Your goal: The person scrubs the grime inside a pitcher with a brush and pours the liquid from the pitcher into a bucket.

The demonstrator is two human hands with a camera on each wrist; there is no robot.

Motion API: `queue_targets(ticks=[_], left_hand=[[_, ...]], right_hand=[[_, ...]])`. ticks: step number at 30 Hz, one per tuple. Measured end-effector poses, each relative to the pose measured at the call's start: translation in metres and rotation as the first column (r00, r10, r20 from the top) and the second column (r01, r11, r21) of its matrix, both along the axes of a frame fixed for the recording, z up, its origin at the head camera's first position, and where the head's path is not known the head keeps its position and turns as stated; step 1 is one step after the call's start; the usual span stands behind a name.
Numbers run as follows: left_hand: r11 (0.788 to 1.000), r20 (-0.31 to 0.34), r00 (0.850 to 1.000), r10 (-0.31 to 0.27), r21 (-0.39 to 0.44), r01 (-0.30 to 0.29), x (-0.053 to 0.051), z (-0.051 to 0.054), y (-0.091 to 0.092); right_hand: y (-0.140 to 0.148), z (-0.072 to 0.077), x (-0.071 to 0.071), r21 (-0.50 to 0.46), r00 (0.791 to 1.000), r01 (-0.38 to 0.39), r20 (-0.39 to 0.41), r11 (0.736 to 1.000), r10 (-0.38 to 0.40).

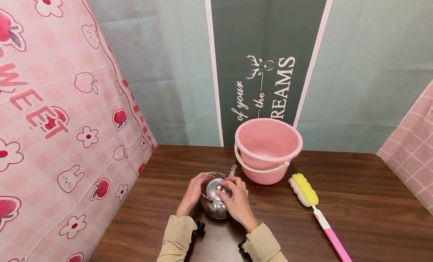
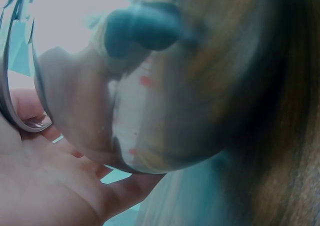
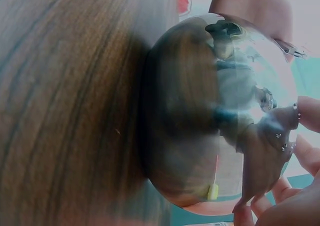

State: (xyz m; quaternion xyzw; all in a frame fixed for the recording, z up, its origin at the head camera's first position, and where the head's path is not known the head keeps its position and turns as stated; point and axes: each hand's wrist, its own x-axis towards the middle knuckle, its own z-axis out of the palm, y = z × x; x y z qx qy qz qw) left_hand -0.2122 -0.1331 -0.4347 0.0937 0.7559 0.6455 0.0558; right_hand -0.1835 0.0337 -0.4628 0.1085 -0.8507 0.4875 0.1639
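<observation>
A shiny steel teapot [image 1: 216, 209] stands on the table in front of me, its spout [image 1: 232, 171] pointing to the back right. Its lid [image 1: 213, 194] is on, topped by a small round knob. My left hand [image 1: 192, 194] curves round the left side of the teapot, holding it by the body near the loop handle [image 2: 6, 81]. With thumb and forefinger, my right hand [image 1: 236, 200] pinches the lid's knob. The other right fingers lie over the lid's right side. In the right wrist view, the mirror-like body [image 3: 190, 126] sits between both hands.
Behind the teapot to the right stands a pink bucket [image 1: 265, 175] with a white handle and a pink basin [image 1: 270, 138] set in its top. Farther right lies a yellow and white sponge brush [image 1: 306, 190] with a pink handle. Printed cloths hang around the wooden table [image 1: 152, 217].
</observation>
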Motion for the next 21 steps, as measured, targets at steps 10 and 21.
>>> queue_targets(ticks=[10, 21], left_hand=[[1.0, 0.002, 1.0, 0.005, -0.007, -0.005, 0.0002, 0.0, 0.0002], [1.0, 0.003, 1.0, -0.005, 0.013, 0.005, -0.0012, -0.0028, 0.001]], right_hand=[[0.0007, 0.0015, 0.0002, -0.025, 1.0, 0.007, 0.01, 1.0, -0.007], [0.0031, 0.0011, -0.0002, -0.025, 1.0, 0.005, 0.005, 1.0, -0.005]])
